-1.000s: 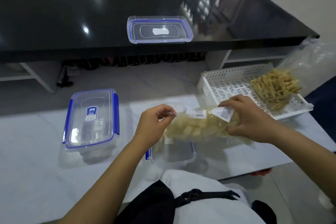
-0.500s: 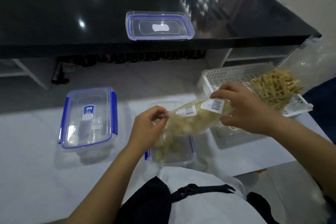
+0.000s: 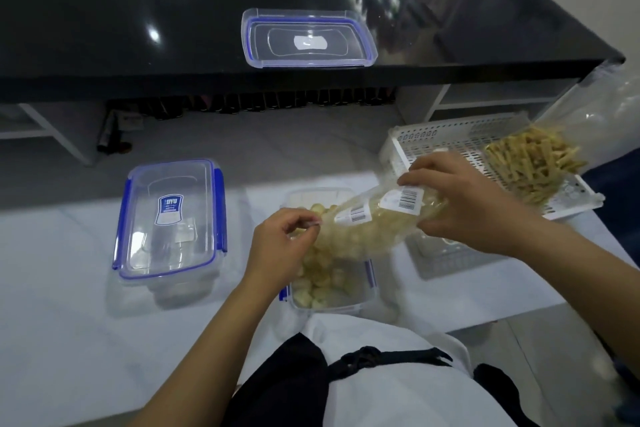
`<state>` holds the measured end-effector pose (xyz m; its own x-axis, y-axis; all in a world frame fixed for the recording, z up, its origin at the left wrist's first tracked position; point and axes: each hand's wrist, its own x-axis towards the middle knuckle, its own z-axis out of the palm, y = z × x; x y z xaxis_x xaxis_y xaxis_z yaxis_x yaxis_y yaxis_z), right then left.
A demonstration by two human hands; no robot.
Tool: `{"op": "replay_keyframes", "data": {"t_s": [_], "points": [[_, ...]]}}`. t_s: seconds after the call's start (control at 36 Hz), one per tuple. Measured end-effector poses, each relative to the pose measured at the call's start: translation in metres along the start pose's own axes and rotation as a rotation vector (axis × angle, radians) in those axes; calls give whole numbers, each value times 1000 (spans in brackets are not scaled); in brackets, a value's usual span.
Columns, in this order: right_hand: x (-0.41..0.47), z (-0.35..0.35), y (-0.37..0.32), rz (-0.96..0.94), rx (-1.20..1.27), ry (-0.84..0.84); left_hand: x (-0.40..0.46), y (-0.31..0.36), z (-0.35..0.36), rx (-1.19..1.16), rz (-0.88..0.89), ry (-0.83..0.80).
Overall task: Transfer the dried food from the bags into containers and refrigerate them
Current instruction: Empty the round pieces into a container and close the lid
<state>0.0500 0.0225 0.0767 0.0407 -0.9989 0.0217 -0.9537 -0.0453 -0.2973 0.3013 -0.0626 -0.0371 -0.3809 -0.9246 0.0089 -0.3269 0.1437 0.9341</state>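
A clear bag of pale dried food pieces (image 3: 367, 229) is tilted mouth-down over an open clear container (image 3: 332, 291) at the near table edge. My left hand (image 3: 280, 250) pinches the bag's mouth. My right hand (image 3: 460, 204) grips its raised far end by the barcode labels. Pale pieces lie heaped in the container. A second bag of yellowish strips (image 3: 533, 166) rests in a white perforated tray (image 3: 446, 139) at the right. A closed container with blue clips (image 3: 169, 218) stands at the left.
A loose blue-rimmed lid (image 3: 308, 38) lies on the black counter (image 3: 138, 10) behind. The white table (image 3: 69, 322) ends close to my body. Dark bottles line the shelf under the counter.
The bag went from lying level to tilted, its right end lifted. Pale pieces have poured out of it into the open container below.
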Motion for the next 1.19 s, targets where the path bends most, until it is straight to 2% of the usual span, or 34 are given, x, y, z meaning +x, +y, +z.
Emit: {"op": "replay_keyframes", "data": {"t_s": [0.06,0.19,0.33,0.44,0.58,0.64,0.72,0.78,0.83,0.97,1.03,1.08,1.19], "points": [[0,3,-2,-19,-21,-26,-3,-2,0,34,10,-2],[4,0,-15,-121,-43,72,-12,-1,-7,124,34,-24],[12,9,-24,-207,-101,-7,-22,-4,-11,318,45,-129],[19,5,-39,-306,-128,31,-33,-2,-13,363,60,-140],[32,26,-39,-391,-199,-83,-28,-7,-23,368,-11,-204],[35,33,-41,-400,-200,-113,-23,-4,-27,237,-53,-164],[38,43,-44,-437,-235,-170,-12,5,-34,-107,-138,-47],[39,50,-44,-483,-249,-214,1,11,-36,-254,-181,-53],[40,56,-43,-523,-258,-244,16,18,-36,-348,-209,-115],[38,63,-43,-568,-284,-210,51,37,-30,-401,-246,-426],[36,64,-41,-553,-281,-167,60,42,-27,-390,-240,-480],[30,66,-39,-479,-248,-80,67,44,-24,-402,-240,-442],[6,71,-30,-3,65,180,72,42,-22,-429,-206,-317]]}}
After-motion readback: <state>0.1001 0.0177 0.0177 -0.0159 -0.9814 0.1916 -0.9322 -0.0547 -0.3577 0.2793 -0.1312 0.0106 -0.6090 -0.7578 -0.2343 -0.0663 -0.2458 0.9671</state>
